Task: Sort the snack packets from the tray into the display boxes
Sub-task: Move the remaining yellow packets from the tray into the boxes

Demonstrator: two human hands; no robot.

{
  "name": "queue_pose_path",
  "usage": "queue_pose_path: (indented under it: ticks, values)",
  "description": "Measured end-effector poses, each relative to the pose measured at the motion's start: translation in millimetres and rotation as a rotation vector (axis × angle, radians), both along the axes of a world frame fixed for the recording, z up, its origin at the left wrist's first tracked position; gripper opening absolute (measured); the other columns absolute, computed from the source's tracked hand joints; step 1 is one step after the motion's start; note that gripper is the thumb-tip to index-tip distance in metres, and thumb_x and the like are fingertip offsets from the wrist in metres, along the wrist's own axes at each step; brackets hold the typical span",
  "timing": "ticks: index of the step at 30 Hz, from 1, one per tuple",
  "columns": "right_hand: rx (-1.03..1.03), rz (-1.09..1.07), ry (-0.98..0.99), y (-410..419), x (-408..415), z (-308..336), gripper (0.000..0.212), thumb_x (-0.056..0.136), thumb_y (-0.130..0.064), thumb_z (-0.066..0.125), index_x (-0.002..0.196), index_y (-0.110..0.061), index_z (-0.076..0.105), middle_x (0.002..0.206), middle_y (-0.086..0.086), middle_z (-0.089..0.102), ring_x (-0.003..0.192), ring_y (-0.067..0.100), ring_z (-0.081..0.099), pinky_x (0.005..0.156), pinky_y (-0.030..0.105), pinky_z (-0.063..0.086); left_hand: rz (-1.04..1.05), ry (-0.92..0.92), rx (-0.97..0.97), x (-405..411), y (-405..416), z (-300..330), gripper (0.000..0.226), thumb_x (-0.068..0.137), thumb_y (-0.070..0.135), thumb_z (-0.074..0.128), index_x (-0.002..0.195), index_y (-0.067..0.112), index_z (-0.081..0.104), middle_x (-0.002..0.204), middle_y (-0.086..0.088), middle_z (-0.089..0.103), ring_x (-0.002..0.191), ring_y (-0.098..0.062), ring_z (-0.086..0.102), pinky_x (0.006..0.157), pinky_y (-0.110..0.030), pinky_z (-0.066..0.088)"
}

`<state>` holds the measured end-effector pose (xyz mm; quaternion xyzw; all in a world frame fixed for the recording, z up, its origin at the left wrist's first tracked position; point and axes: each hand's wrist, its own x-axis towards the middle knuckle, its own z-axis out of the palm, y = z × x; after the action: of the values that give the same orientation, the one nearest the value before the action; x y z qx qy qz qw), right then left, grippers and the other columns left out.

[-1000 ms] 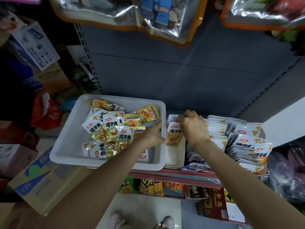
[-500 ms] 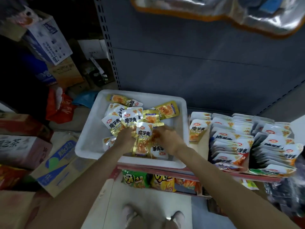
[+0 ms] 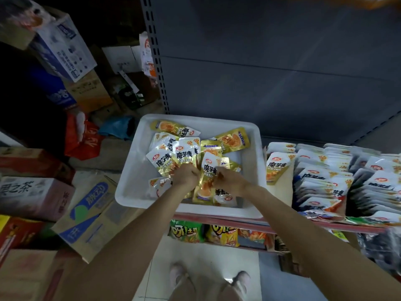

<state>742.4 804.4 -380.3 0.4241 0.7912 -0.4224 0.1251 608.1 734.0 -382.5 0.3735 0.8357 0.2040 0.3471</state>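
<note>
A white plastic tray (image 3: 130, 170) on the shelf holds several white-and-gold snack packets (image 3: 184, 152). Both my hands are inside it. My left hand (image 3: 186, 175) and my right hand (image 3: 229, 181) each pinch a side of one upright white-and-gold packet (image 3: 208, 170) near the tray's front. To the right stand the display boxes (image 3: 329, 183), packed with rows of matching packets. In the leftmost box a single packet (image 3: 276, 168) leans upright.
A grey shelf back panel (image 3: 271, 72) rises behind the tray. Cardboard cartons (image 3: 86, 213) pile up on the floor at left. Chip bags (image 3: 188, 232) sit on the lower shelf under the red shelf edge. My feet (image 3: 208, 276) show below.
My right hand left the display box, where it placed a packet, and moved left into the tray. Both hands now hold one packet there. The camera shifted left.
</note>
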Motion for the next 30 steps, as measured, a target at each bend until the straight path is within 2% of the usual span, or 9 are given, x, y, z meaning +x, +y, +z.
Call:
queue_pose_path:
  ticks: [4,6,9,12,16,20,23,27,30]
  values:
    - [0.089,-0.197,0.189,3.0,11.5,31.3,0.082,0.091,-0.023,0.059,0.150,-0.024,0.001,0.138,0.016,0.048,0.106,0.031,0.060,0.088,0.034,0.046,0.040,-0.116,0.242,4.7,-7.6,22.4,0.013,0.093,0.005,0.053,0.102,0.005,0.063,0.111,-0.009,0.065,0.103,-0.019,0.058,0.081,-0.023,0.041]
    - [0.214,-0.284,0.333,7.5,20.7,52.1,0.072,0.091,-0.018,0.060,0.148,-0.025,0.016,0.126,0.015,0.058,0.101,0.032,0.063,0.086,0.037,0.049,0.014,-0.168,0.334,10.9,-8.7,35.3,0.008,0.092,0.006,0.056,0.092,0.013,0.061,0.100,-0.001,0.064,0.096,-0.013,0.058,0.081,-0.025,0.043]
    - [0.320,-0.302,0.455,17.9,42.3,82.7,0.039,0.087,-0.014,0.065,0.124,-0.017,0.053,0.105,0.006,0.068,0.093,0.025,0.066,0.079,0.036,0.052,0.014,-0.247,0.466,28.7,-4.0,52.2,0.007,0.090,0.009,0.060,0.090,0.015,0.062,0.090,0.007,0.062,0.085,-0.008,0.058,0.082,-0.028,0.050]
    - [0.378,-0.297,0.499,28.9,67.6,104.3,0.018,0.085,-0.014,0.067,0.097,-0.021,0.057,0.089,-0.003,0.066,0.085,0.021,0.065,0.073,0.034,0.049,0.033,-0.276,0.528,46.1,10.4,60.0,0.011,0.088,0.013,0.063,0.099,0.011,0.064,0.093,0.004,0.064,0.085,-0.006,0.059,0.076,-0.015,0.047]
    - [0.514,-0.336,0.483,45.5,105.4,124.2,0.016,0.086,-0.012,0.064,0.099,-0.015,0.056,0.086,-0.001,0.063,0.079,0.027,0.064,0.074,0.037,0.050,-0.080,-0.319,0.381,77.5,32.8,61.8,0.039,0.083,0.011,0.069,0.120,0.008,0.056,0.116,-0.005,0.063,0.098,-0.016,0.062,0.085,-0.027,0.050]
    - [0.586,-0.319,0.421,56.3,135.1,125.8,0.023,0.089,-0.010,0.059,0.112,-0.008,0.054,0.096,0.012,0.067,0.085,0.031,0.062,0.075,0.038,0.049,-0.261,-0.331,0.161,103.1,43.7,53.1,0.074,0.079,0.020,0.075,0.142,0.011,0.037,0.142,-0.007,0.044,0.119,-0.023,0.054,0.098,-0.036,0.046]
    - [0.597,-0.280,0.396,58.9,145.8,120.5,0.018,0.089,-0.010,0.059,0.107,-0.008,0.055,0.091,0.011,0.066,0.079,0.028,0.060,0.067,0.032,0.045,-0.256,-0.351,0.105,116.7,48.8,54.4,0.078,0.080,0.013,0.073,0.145,0.008,0.030,0.147,-0.008,0.038,0.128,-0.024,0.046,0.105,-0.037,0.041]
    - [0.551,-0.255,0.381,61.5,148.6,105.0,0.011,0.085,-0.006,0.062,0.095,-0.007,0.058,0.082,0.012,0.061,0.077,0.030,0.059,0.068,0.036,0.047,-0.196,-0.408,0.096,126.6,53.1,56.6,0.071,0.081,-0.008,0.064,0.143,0.005,0.031,0.141,-0.013,0.043,0.126,-0.025,0.045,0.094,-0.027,0.042]
    - [0.671,-0.108,0.250,63.1,145.6,90.6,0.005,0.084,-0.007,0.061,0.089,-0.006,0.062,0.088,0.013,0.061,0.083,0.033,0.059,0.070,0.038,0.047,-0.166,-0.422,0.108,129.9,54.0,56.4,0.077,0.081,-0.013,0.061,0.146,0.008,0.024,0.143,-0.014,0.040,0.130,-0.025,0.041,0.083,-0.020,0.038]
